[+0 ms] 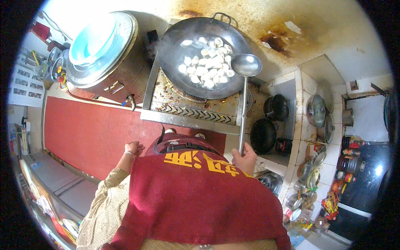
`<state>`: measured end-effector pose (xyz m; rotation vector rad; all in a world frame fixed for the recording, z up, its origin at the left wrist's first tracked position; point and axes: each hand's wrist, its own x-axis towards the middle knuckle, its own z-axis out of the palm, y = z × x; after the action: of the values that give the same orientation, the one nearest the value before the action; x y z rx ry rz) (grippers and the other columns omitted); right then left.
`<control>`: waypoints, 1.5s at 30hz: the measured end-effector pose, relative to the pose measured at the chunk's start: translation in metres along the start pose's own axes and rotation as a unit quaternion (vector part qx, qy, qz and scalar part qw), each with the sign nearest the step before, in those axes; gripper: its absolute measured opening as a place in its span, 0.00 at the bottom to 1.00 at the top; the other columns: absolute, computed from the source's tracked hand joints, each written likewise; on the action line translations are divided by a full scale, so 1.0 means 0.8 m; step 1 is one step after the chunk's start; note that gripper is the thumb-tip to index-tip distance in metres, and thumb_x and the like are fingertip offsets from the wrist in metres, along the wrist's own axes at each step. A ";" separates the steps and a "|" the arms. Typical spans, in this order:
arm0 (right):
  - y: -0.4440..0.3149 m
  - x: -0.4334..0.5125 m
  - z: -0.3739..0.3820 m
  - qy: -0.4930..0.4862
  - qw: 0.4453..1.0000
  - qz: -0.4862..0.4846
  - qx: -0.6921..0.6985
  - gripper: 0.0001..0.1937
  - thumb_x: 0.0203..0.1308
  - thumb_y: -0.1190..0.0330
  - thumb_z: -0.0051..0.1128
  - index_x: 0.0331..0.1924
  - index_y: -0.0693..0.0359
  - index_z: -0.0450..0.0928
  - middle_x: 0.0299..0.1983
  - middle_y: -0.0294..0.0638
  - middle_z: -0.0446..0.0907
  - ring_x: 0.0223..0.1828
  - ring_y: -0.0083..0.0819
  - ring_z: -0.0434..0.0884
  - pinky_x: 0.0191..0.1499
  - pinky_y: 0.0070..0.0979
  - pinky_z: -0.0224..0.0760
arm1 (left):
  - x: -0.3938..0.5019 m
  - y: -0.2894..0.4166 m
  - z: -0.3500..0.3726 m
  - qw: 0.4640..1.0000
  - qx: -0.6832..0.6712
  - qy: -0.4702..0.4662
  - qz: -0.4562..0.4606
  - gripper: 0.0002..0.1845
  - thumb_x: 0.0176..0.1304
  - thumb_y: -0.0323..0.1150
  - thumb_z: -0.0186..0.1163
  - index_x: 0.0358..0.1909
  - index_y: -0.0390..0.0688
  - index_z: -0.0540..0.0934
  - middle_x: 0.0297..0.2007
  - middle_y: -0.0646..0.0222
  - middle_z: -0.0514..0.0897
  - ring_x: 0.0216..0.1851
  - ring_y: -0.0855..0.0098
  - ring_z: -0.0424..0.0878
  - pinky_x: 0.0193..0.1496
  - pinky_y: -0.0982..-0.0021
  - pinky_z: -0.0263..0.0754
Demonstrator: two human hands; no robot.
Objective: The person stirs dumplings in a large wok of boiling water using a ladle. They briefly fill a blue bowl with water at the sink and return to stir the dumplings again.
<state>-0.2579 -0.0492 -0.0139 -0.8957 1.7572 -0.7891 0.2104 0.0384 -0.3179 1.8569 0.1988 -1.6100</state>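
Observation:
My right hand [245,158] grips the long handle of a steel ladle [243,115]. The ladle's bowl [246,65] is at the right rim of a large dark wok [170,53], its rounded back facing the camera. Several pale dumplings [207,65] lie crowded in steaming liquid in the wok. Beneath the wok is a stove [193,114] with a grimy, food-spattered steel top. My left hand [135,148] hangs beside my dark red apron [200,200] with nothing in it, fingers slightly apart.
Left of the stove stands a big metal boiler [125,78] with a tap [131,102] and a light blue basin [93,42] on its lid. Black pans [263,136] sit on a lower shelf at right. Bowls and condiments [307,172] line the tiled counter. Red matting [93,134] covers the floor.

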 end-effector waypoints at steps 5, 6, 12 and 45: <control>-0.005 -0.001 0.000 0.029 1.000 0.003 0.008 0.17 0.58 0.78 0.56 0.52 0.70 0.72 0.20 0.33 0.73 0.14 0.16 0.68 0.16 0.18 0.59 | -0.010 0.004 0.008 1.000 0.003 0.004 -0.009 0.13 0.67 0.30 0.51 0.49 0.32 0.73 0.36 0.54 0.82 0.30 0.64 0.84 0.19 0.74 0.71; -0.004 0.000 -0.001 0.029 1.000 0.001 0.008 0.18 0.58 0.78 0.56 0.53 0.70 0.71 0.20 0.33 0.73 0.14 0.16 0.68 0.16 0.18 0.59 | -0.013 0.003 0.009 1.000 0.001 0.005 -0.012 0.13 0.67 0.30 0.51 0.49 0.32 0.73 0.36 0.54 0.82 0.30 0.64 0.84 0.19 0.74 0.72; -0.018 -0.003 -0.002 0.023 1.000 0.017 0.012 0.21 0.59 0.78 0.56 0.57 0.69 0.69 0.20 0.34 0.74 0.14 0.17 0.69 0.15 0.18 0.61 | -0.030 0.011 0.020 0.999 -0.020 0.016 -0.021 0.13 0.67 0.29 0.51 0.49 0.32 0.73 0.36 0.54 0.82 0.31 0.64 0.84 0.21 0.73 0.72; -0.148 -0.001 -0.168 0.140 0.859 -0.198 -0.450 0.22 0.52 0.76 0.59 0.55 0.60 0.77 0.41 0.50 0.82 0.39 0.36 0.81 0.45 0.30 0.71 | 0.021 -0.005 -0.010 0.999 0.031 -0.020 0.004 0.12 0.67 0.32 0.52 0.45 0.33 0.74 0.38 0.55 0.83 0.34 0.62 0.84 0.24 0.70 0.74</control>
<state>-0.3591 -0.0949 0.1269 -1.8859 2.2705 -0.3025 0.2187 0.0410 -0.3350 1.8685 0.1266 -1.6632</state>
